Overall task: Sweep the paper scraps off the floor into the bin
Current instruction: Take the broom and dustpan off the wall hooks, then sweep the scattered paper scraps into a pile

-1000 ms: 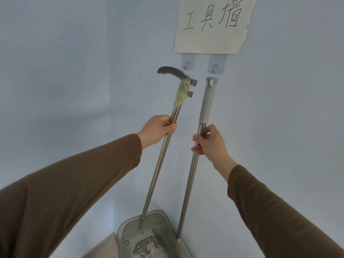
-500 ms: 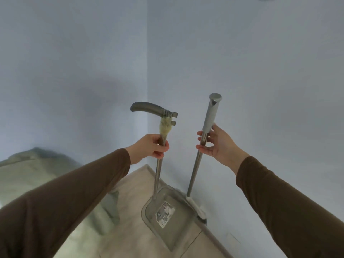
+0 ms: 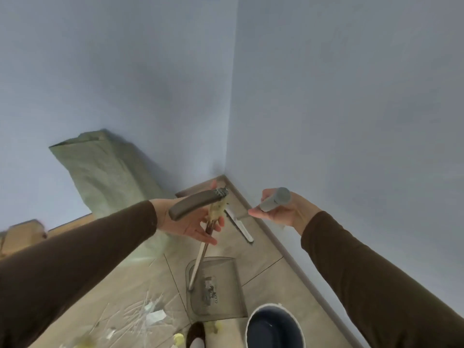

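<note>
Two tools up: my left hand (image 3: 187,222), fingers spread, loosely cradles the dustpan (image 3: 213,287) pole; my right hand (image 3: 281,212) fingers wrap the broom handle (image 3: 275,199).

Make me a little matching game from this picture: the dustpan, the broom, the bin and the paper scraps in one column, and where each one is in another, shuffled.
Things:
1. dustpan
2. broom
3. bin
4. paper scraps

Places:
A. handle in the right hand
B. scattered on the floor, lower left
C. pan on the floor, its handle by the open left hand
D. bottom edge of the view, just right of the pan

Pairs: 1-C, 2-A, 3-D, 4-B
</note>
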